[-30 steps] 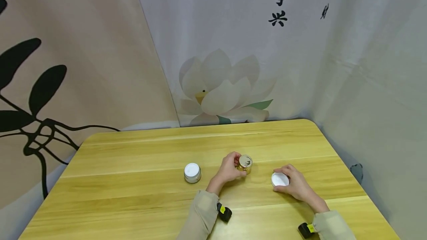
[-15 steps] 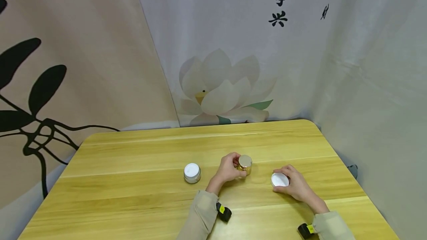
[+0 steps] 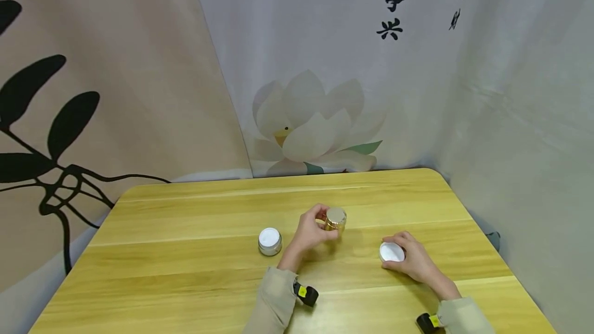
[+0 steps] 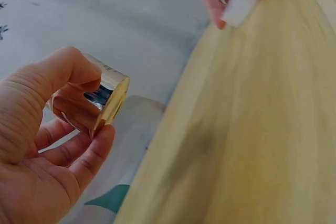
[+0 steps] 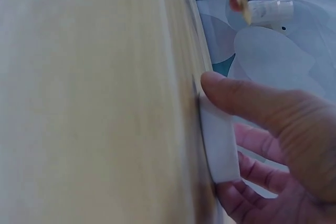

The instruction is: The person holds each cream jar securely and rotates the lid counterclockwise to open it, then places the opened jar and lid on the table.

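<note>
My left hand (image 3: 312, 231) grips a small shiny gold cylinder, which looks like a cosmetic jar (image 3: 335, 219), between thumb and fingers. The jar is raised off the table; its shadow lies on the wood. In the left wrist view, the gold jar (image 4: 112, 90) is tilted, with its wider gold end toward the table. My right hand (image 3: 413, 257) pinches a shallow round white lid (image 3: 392, 252) by its edges, at the table surface. The right wrist view has the thumb on one side of the white lid (image 5: 218, 142) and fingers on the other. The gold jar's far side is hidden.
A small greyish jar with a white top (image 3: 269, 241) stands upright on the wooden table (image 3: 185, 272), left of my left hand. Printed curtains (image 3: 320, 55) hang behind the table and to its right. Black devices (image 3: 306, 294) sit at both wrists.
My left hand has lifted the gold jar from the table and moved slightly back and left. My right hand stays around the white lid. The head view has shifted a little.
</note>
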Demonstrator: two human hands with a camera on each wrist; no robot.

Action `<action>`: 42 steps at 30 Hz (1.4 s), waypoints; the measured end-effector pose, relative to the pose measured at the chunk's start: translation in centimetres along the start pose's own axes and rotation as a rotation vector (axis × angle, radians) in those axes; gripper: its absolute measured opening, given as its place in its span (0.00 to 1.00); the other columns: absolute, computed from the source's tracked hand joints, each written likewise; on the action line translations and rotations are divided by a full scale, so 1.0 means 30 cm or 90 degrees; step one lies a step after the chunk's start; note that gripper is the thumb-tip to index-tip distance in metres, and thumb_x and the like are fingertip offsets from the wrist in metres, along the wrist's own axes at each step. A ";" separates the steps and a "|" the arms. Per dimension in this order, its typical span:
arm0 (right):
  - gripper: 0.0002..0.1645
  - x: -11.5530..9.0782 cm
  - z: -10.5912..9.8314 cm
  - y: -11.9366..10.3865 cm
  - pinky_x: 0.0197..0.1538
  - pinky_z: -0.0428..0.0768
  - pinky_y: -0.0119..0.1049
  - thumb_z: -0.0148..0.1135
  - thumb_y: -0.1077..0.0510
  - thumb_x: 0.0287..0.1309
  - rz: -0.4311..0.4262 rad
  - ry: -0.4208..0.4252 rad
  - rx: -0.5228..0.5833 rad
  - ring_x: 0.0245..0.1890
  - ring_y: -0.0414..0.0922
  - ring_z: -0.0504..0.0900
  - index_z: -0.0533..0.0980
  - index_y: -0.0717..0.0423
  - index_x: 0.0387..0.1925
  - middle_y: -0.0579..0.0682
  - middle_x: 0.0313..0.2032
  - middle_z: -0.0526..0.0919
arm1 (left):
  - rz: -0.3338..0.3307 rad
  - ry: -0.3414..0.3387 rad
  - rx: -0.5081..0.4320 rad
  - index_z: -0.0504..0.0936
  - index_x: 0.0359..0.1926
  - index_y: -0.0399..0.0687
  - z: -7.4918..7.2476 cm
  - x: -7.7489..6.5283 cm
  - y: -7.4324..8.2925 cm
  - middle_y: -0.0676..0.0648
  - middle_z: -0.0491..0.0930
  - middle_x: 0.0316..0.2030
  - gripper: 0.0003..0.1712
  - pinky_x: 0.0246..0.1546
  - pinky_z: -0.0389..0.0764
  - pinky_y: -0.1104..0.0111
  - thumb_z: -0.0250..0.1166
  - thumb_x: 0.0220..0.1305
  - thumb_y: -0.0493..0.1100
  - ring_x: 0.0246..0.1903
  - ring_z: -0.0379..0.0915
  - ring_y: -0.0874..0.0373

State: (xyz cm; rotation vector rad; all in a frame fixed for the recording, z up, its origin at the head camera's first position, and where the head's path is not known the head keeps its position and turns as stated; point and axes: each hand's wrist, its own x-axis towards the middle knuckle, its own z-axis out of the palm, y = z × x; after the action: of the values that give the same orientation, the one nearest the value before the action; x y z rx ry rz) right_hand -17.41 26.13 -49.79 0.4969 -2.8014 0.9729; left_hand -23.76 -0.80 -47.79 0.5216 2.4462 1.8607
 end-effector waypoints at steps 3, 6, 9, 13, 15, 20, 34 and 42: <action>0.32 -0.001 -0.004 -0.003 0.39 0.76 0.42 0.79 0.55 0.35 -0.002 -0.004 0.001 0.37 0.48 0.75 0.79 0.62 0.45 0.52 0.39 0.75 | 0.005 0.025 -0.019 0.76 0.44 0.34 -0.013 -0.008 0.024 0.45 0.76 0.35 0.26 0.34 0.78 0.72 0.72 0.38 0.31 0.36 0.71 0.58; 0.32 -0.001 -0.006 -0.004 0.39 0.76 0.42 0.79 0.55 0.35 -0.004 -0.009 -0.002 0.37 0.48 0.75 0.79 0.62 0.46 0.52 0.39 0.75 | 0.015 0.050 -0.036 0.76 0.43 0.31 -0.035 -0.033 0.098 0.43 0.76 0.35 0.25 0.36 0.80 0.67 0.71 0.39 0.29 0.37 0.71 0.55; 0.33 -0.002 -0.007 -0.001 0.38 0.75 0.42 0.78 0.54 0.35 -0.010 -0.014 -0.007 0.37 0.47 0.75 0.79 0.62 0.46 0.52 0.39 0.76 | 0.025 0.064 -0.052 0.75 0.43 0.28 -0.060 -0.058 0.175 0.40 0.76 0.36 0.24 0.38 0.80 0.60 0.69 0.40 0.28 0.38 0.71 0.52; 0.34 -0.001 -0.004 0.006 0.38 0.75 0.39 0.78 0.52 0.35 -0.019 -0.018 -0.009 0.36 0.47 0.75 0.78 0.63 0.47 0.52 0.39 0.76 | 0.038 0.072 -0.058 0.75 0.43 0.27 -0.081 -0.070 0.221 0.39 0.76 0.36 0.23 0.38 0.79 0.60 0.68 0.41 0.28 0.37 0.70 0.53; 0.34 -0.001 -0.002 0.008 0.37 0.74 0.38 0.77 0.51 0.37 -0.025 -0.016 -0.012 0.36 0.47 0.75 0.78 0.63 0.47 0.52 0.39 0.77 | 0.048 0.075 -0.062 0.75 0.43 0.27 -0.088 -0.073 0.231 0.39 0.76 0.36 0.23 0.37 0.79 0.62 0.68 0.41 0.28 0.37 0.70 0.55; 0.28 0.008 0.001 0.002 0.37 0.76 0.40 0.70 0.52 0.48 -0.026 0.010 -0.017 0.37 0.48 0.75 0.77 0.64 0.49 0.53 0.40 0.77 | 0.075 0.075 -0.080 0.75 0.44 0.25 -0.101 -0.079 0.262 0.37 0.76 0.36 0.23 0.38 0.79 0.64 0.67 0.42 0.27 0.37 0.70 0.52; 0.20 0.134 -0.039 -0.159 0.35 0.78 0.40 0.70 0.64 0.47 -0.131 0.176 0.032 0.37 0.46 0.77 0.79 0.59 0.45 0.48 0.38 0.80 | 0.079 0.087 -0.102 0.75 0.42 0.25 -0.116 -0.091 0.318 0.42 0.75 0.33 0.21 0.38 0.78 0.70 0.67 0.42 0.25 0.35 0.69 0.56; 0.19 0.198 -0.061 -0.263 0.39 0.79 0.38 0.70 0.67 0.46 -0.163 0.205 0.093 0.37 0.46 0.78 0.79 0.61 0.44 0.52 0.38 0.81 | 0.079 0.086 -0.100 0.75 0.42 0.25 -0.122 -0.098 0.334 0.39 0.76 0.35 0.21 0.39 0.78 0.68 0.67 0.42 0.25 0.37 0.70 0.53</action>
State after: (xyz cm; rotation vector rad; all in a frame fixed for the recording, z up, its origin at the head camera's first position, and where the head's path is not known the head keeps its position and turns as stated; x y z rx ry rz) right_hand -20.18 19.89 -42.42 0.6347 -2.3284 1.0929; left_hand -19.31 -2.70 -37.85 0.5683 2.3677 2.1828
